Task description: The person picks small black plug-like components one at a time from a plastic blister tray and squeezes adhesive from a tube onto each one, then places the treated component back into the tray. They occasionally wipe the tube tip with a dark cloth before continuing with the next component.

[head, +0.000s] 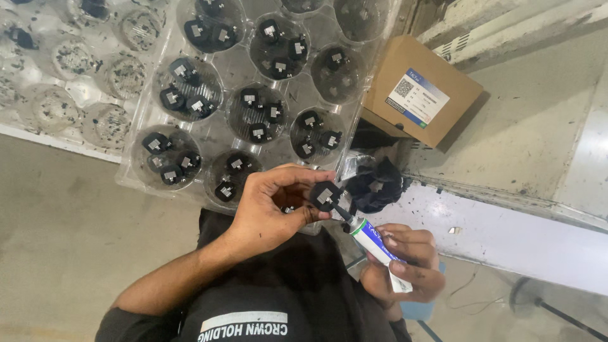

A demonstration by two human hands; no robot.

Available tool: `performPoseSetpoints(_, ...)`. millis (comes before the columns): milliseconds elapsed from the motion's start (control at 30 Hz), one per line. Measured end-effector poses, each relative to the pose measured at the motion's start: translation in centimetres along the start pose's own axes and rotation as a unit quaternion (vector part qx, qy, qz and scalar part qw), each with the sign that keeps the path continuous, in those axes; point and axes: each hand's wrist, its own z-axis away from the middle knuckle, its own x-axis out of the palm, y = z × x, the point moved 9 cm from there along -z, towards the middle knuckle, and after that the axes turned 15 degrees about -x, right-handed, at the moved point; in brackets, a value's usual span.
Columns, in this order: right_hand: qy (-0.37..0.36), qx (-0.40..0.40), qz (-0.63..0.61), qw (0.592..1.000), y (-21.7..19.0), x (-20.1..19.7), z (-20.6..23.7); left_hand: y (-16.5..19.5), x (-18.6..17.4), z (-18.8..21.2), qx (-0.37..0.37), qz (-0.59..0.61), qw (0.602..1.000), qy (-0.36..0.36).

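Just below the near edge of the clear plastic tray (215,126), the left hand (266,206) pinches a small round black part (324,195) between thumb and forefinger, its fingers (297,176) curled shut around the rim so that the flat face with the pale metal square shows upward toward the camera. The right hand (405,266) sits lower and to the right, closed around a small white and blue tube (377,246) with a green collar. The tube's long axis runs on a slant from the palm at lower right up to its dark nozzle at upper left, and that nozzle meets the lower right edge of the black part; whether it truly touches or stops just short cannot be told. So the part lies up and to the left of the right hand's fingers, along the line of the tube, and the left hand is the nearer to it since it holds it. Beyond the hands, the tray's round wells each hold a few like black parts. A crumpled black bag (375,185) lies just right of the held part, and a brown cardboard box (421,92) stands farther back on the table (519,133).
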Motion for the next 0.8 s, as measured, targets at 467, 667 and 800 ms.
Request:
performPoseSetpoints(467, 0.018, -0.011, -0.017, 1.0, 0.5, 0.2, -0.2, -0.6, -0.4, -0.3, 0.007, -0.01, 1.0, 0.024)
performPoseSetpoints(667, -0.009, -0.014, -0.025, 1.0, 0.7, 0.5, -0.6, -2.6, -0.6, -0.6, -0.035, 0.041, 0.999, 0.001)
performPoseSetpoints(800, 0.027, 0.005, 0.014, 1.0, 0.7, 0.6, -0.1, -3.2, 0.1, -1.0, -0.002, 0.109, 0.993, -0.045)
